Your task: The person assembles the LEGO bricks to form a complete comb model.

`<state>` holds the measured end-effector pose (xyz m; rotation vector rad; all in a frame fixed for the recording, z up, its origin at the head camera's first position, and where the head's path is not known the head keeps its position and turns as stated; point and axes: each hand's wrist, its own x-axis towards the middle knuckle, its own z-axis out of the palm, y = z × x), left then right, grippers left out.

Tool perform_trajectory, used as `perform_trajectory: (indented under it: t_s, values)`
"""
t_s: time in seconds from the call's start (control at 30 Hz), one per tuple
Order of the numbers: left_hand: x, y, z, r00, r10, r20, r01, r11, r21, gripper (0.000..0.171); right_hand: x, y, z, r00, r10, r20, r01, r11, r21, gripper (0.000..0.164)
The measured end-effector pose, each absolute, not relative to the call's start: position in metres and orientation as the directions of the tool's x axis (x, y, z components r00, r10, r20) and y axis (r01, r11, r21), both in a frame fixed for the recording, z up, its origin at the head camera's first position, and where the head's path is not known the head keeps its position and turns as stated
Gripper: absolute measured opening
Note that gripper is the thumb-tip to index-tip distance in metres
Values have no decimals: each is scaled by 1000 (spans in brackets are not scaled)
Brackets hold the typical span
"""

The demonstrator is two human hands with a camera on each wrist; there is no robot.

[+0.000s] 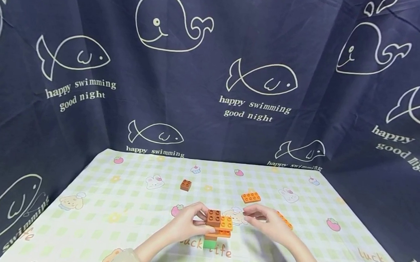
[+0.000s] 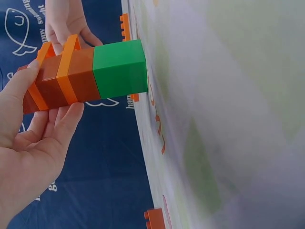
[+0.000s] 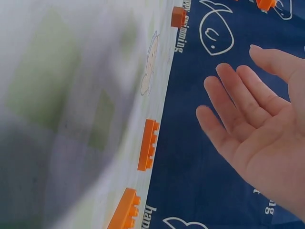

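My left hand (image 1: 192,222) grips the upper part of a brick stack (image 1: 214,218), thumb on one side and fingers on the other. In the left wrist view a green block (image 2: 120,69) forms the foot of the stack, at the tablecloth. Above it brown bricks (image 2: 84,80) alternate with orange bricks (image 2: 66,71) that jut out to one side. A brown studded brick tops the stack. To the right of it hovers my right hand (image 1: 264,221), holding nothing; its fingers are relaxed and spread in the right wrist view.
A loose brown brick (image 1: 186,185) lies behind the stack, towards the back. One orange brick (image 1: 251,197) lies beyond my right hand, and another orange brick (image 1: 285,220) is partly hidden by that hand. A dark blue printed curtain (image 1: 206,86) stands behind the checked tablecloth (image 1: 90,220).
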<state>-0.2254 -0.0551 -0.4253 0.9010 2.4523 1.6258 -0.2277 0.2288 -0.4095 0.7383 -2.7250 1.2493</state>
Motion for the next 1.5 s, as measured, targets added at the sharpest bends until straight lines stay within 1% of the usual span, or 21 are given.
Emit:
perform_trajectory:
  t_s: [0.2, 0.37, 0.57, 0.73, 1.1, 1.37, 1.5]
  values:
    - [-224, -55, -423, -833, 493, 250, 418, 266, 869, 31, -229, 234, -409, -895, -370, 250, -435, 599, -672, 26]
    - [-224, -55, -423, -832, 494, 253, 421, 265, 867, 32, -233, 241, -413, -888, -354, 293, -457, 616, -642, 26]
    - [-224, -55, -423, -833, 495, 246, 418, 273, 866, 31, -235, 248, -411, -897, -331, 294, -440, 595, -673, 25]
    - [-223, -55, -422, -832, 497, 247, 421, 275, 864, 31, -236, 253, -411, -911, -294, 289, -412, 605, -681, 24]
    - [-223, -55, -421, -828, 502, 250, 424, 268, 865, 31, -241, 261, -417, -926, -159, 341, -353, 684, -639, 18]
    - [-223, -55, -422, -829, 500, 250, 419, 261, 870, 32, -243, 269, -420, -908, -111, 403, -351, 727, -590, 14]
    - [-224, -55, -423, -830, 500, 245, 416, 262, 871, 32, -244, 274, -422, -911, -91, 402, -325, 757, -567, 14]
